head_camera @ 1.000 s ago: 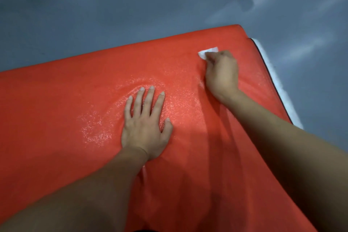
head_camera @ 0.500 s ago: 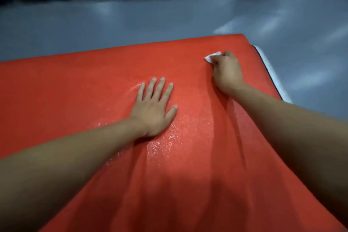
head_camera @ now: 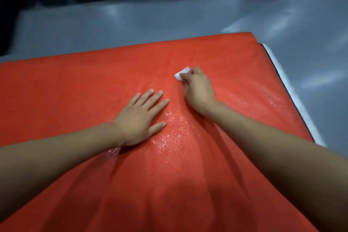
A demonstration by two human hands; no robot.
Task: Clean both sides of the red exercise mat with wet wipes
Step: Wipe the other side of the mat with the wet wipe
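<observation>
Head view: left hand point(head_camera: 140, 118) spread flat on red mat point(head_camera: 75, 84) — right hand point(head_camera: 197, 88) just beside it, fingers curled, pinching white wet wipe point(head_camera: 181, 74) against mat beyond left fingertips; wet sheen near both wrists.

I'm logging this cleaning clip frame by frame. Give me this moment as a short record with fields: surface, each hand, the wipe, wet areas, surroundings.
surface: red foam exercise mat, spread flat
left hand: flat on the mat, fingers straight and spread
right hand: fingers curled on a small white wet wipe, pressing it to the mat
wet areas: glistening patch between the hands; fainter sheen right of the right wrist
surroundings: glossy grey floor; white strip along the mat's right edge
</observation>
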